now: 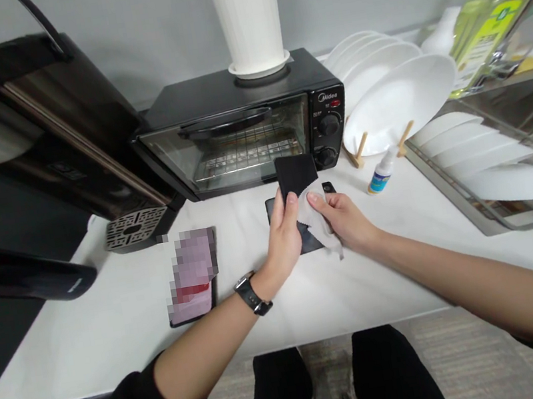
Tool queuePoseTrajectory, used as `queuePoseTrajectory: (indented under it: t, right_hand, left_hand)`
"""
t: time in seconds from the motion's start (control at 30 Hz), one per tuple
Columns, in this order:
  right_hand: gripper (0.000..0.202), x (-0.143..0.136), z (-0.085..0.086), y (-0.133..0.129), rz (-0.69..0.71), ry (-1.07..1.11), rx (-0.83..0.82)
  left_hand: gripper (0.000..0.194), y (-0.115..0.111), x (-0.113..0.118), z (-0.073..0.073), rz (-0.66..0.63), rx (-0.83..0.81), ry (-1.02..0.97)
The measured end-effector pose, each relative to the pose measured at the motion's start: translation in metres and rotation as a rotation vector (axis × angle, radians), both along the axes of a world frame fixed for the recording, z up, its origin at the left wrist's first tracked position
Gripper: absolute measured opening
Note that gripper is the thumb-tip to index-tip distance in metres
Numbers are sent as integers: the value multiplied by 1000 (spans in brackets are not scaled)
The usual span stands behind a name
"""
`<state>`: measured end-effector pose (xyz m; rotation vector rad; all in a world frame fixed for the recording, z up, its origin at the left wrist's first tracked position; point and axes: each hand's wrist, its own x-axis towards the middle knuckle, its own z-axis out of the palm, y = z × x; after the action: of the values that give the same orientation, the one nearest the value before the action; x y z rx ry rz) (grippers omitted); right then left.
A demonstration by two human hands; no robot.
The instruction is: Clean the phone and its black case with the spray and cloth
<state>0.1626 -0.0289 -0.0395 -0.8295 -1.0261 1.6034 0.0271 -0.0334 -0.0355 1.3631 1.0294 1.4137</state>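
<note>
My left hand [282, 232] grips a black phone [295, 173] by its lower part, holding it tilted up above the counter. With my right hand [343, 218] I pinch a thin grey cloth [317, 218] with a zigzag edge, pressed against the phone's lower right side; its loose end hangs down. Under my hands a dark flat rectangular object [310, 241] lies on the counter, mostly covered, so its kind is unclear. A small white spray bottle [380, 173] with a blue label stands to the right of my right hand.
A black toaster oven [236, 137] stands behind, with a white pot [248, 13] on top. White plates [395, 101] lean in a wooden rack at right, beside the sink [490, 221]. On the white counter [113, 318] lies a phone [192, 275]; a dark drinks machine [82, 121] stands left.
</note>
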Motion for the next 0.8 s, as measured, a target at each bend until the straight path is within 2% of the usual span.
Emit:
queuePoseTrajectory:
  t: [0.13, 0.27, 0.37, 0.47, 0.53, 0.7, 0.8]
  right_hand:
    - [38, -2, 3, -1, 89, 104, -29]
    - [37, -3, 0, 1, 2, 66, -47]
    - [44, -3, -2, 3, -24, 63, -56]
    - [37, -4, 4, 1, 49, 114, -48]
    - [39, -4, 8, 0, 82, 135, -49]
    - [40, -2, 5, 2, -13, 92, -80]
    - [47, -2, 1, 6, -52, 105, -90]
  left_hand:
    - [52, -1, -2, 1, 52, -19, 9]
    - [50, -5, 1, 1, -56, 71, 28]
    - [50, -6, 3, -1, -42, 34, 14]
    - [53, -4, 2, -2, 22, 1, -1]
    - [53, -3, 1, -2, 16, 11, 8]
    - [51, -7, 2, 2, -91, 101, 84]
    - [48, -7, 2, 3, -84, 137, 85]
